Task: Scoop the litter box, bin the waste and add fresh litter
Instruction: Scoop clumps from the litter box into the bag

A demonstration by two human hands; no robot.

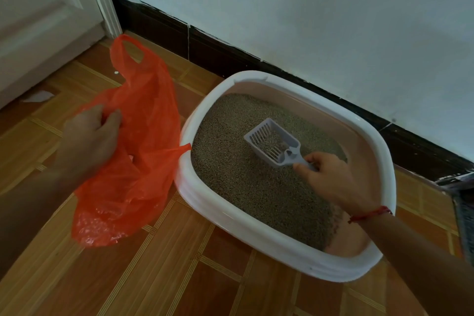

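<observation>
Litter box [256, 228]: on the floor [179, 277] by the wall, white rim, pink inside.
Litter [246, 182]: brown granules over most of the box; bare pink bottom shows at the near right corner.
Scoop [273, 142]: grey and slotted, in the middle of the box, low over or on the litter, with some granules in its pan.
Right grip [331, 177]: fingers closed round the scoop's handle.
Left grip [89, 136]: pinching the bag's edge, apparently to hold the mouth open.
Bag [143, 136]: orange plastic, lying on the floor just left of the box, one handle touching the rim. I cannot tell whether any waste is inside.
Done, as I judge it: the bag is set ready and scooping is under way.
Left: sift this load, tip it into the bag, probably make more passes, bin the bag and add fresh litter. No fresh supply is in view.
</observation>
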